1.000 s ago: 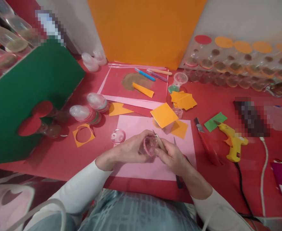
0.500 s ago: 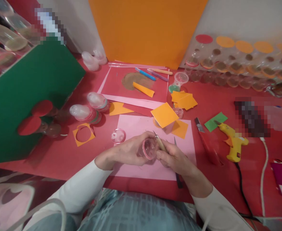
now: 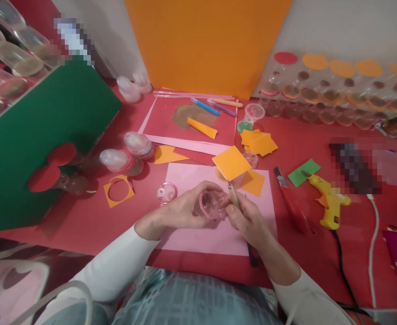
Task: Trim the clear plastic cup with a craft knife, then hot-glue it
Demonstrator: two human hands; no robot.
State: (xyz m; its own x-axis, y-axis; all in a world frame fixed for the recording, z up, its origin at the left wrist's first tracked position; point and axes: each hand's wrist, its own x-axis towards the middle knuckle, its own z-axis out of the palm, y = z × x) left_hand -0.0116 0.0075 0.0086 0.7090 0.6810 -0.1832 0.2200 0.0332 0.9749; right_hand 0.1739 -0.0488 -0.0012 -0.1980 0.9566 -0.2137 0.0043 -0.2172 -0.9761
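Observation:
My left hand [image 3: 186, 208] is wrapped round a clear plastic cup [image 3: 208, 205], its pink-rimmed mouth turned toward me. A craft knife with a tan handle [image 3: 233, 197] is gripped in my right hand [image 3: 249, 219], the metal end pointing up and away. The fingers of my right hand are close against the cup's right side; whether they touch it is hard to tell. Both hands are above a pink sheet [image 3: 198, 243]. Left of them lies a clear round lid [image 3: 167, 192]. Beyond the knife, an orange square [image 3: 232, 162] rests on a partly hidden clear cup.
A yellow glue gun [image 3: 329, 198] and a red cutter [image 3: 295, 205] lie to the right. Stacked plastic cups [image 3: 117, 161] stand at left, near an orange square with a round hole [image 3: 127, 201]. A green panel [image 3: 59, 135] leans beyond them. Clear bottle shapes [image 3: 335, 95] line the back right.
My right hand has shifted slightly right with the craft knife, whose metal end has moved off the cup's rim. The cup has turned a little in my left hand.

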